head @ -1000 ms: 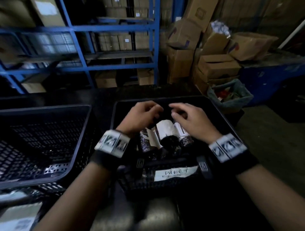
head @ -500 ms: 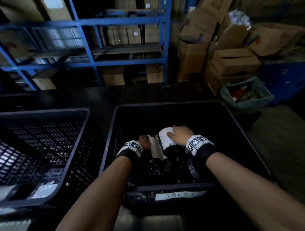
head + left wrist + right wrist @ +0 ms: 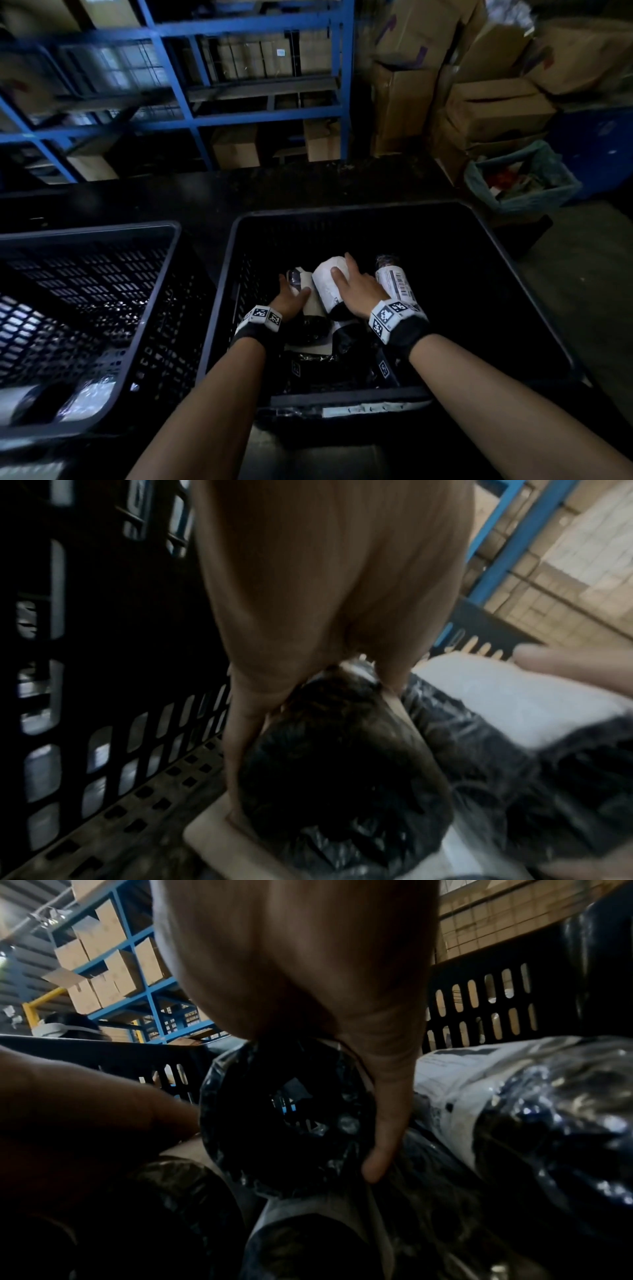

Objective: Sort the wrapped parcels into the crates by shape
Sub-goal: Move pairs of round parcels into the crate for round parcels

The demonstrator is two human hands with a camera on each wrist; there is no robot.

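Observation:
Three cylinder parcels in black plastic with white labels lie side by side in the right black crate. My left hand grips the left cylinder; in the left wrist view the left hand straddles that cylinder, fingers on one side and thumb on the other. My right hand is curled over the middle cylinder; the right wrist view shows the right hand wrapped over its black end. A third cylinder with a barcode label lies just right of my right hand.
A second black crate stands to the left, with a few wrapped parcels in its near corner. Blue shelving and stacked cardboard boxes are behind. A lined bin stands at the right. More black-wrapped parcels lie under my wrists.
Both hands have gone from above the crate rim down to its floor with the cylinders. The head camera has leaned forward over the crate.

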